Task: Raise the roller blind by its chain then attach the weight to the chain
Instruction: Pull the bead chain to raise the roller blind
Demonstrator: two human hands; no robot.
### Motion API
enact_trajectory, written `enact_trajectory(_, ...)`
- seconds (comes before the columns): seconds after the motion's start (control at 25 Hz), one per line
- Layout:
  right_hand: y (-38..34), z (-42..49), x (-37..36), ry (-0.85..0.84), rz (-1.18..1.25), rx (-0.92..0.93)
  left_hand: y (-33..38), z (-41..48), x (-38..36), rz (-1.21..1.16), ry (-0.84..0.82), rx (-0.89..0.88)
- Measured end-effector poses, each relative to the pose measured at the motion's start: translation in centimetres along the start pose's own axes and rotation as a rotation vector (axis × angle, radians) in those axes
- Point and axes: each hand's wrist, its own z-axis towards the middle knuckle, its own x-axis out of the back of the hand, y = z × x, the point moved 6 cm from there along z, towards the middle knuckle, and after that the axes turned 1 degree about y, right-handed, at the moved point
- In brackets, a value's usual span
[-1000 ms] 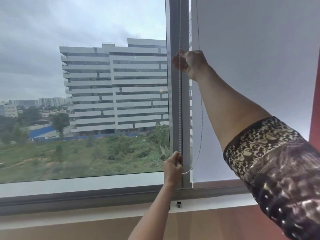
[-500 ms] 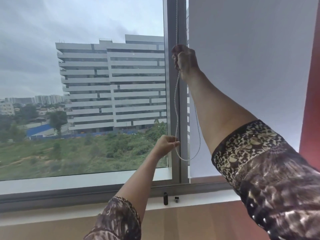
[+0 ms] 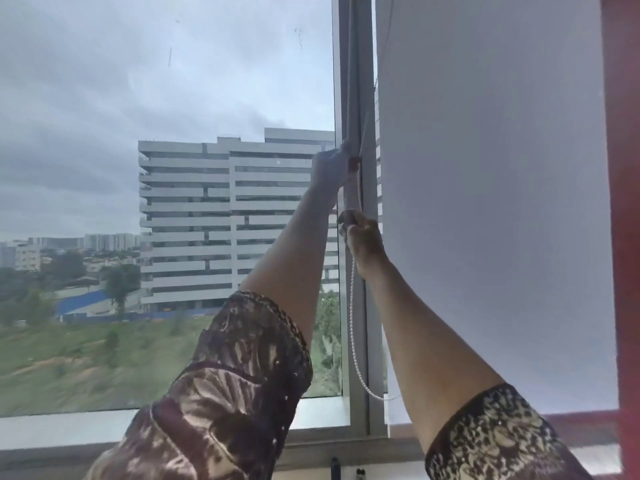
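From the head view, the left hand (image 3: pixel 329 169) is now reaching high on the window frame (image 3: pixel 358 81) and clenching the bead chain (image 3: pixel 353 323). Half a second ago it was pinching the chain low, near the loop. The right hand (image 3: pixel 363 239), uppermost before, is now gripping the chain just below the left. The loop is hanging slack near the frame's foot. The white roller blind (image 3: pixel 485 202) is covering the right pane. A small dark piece (image 3: pixel 334 468) is standing on the near ledge.
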Motion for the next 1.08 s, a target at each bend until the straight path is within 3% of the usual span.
enact_trajectory(0.36, 5.5, -3.7, 0.5, -0.060, -0.048, -0.057, -2.0, -0.6, -0.8, -0.105, 0.098, 0.031)
enact_trajectory(0.6, 7.1, -4.3, 1.3, -0.216, -0.134, -0.240, -5.2, -1.5, 0.2, 0.080, 0.214, -0.107)
enact_trajectory(0.72, 5.0, -1.8, 2.6, -0.182, -0.178, -0.261, -5.3, -1.9, 0.7, 0.132, 0.244, -0.154)
enact_trajectory(0.84, 0.0, 2.5, 3.6, -0.069, -0.167, -0.140, -6.2, -2.7, 0.4, 0.173, 0.218, -0.185)
enact_trajectory(1.08, -7.9, 5.2, 2.6, 0.002, -0.246, -0.006, -7.8, -4.2, -1.0, 0.161, 0.162, -0.127)
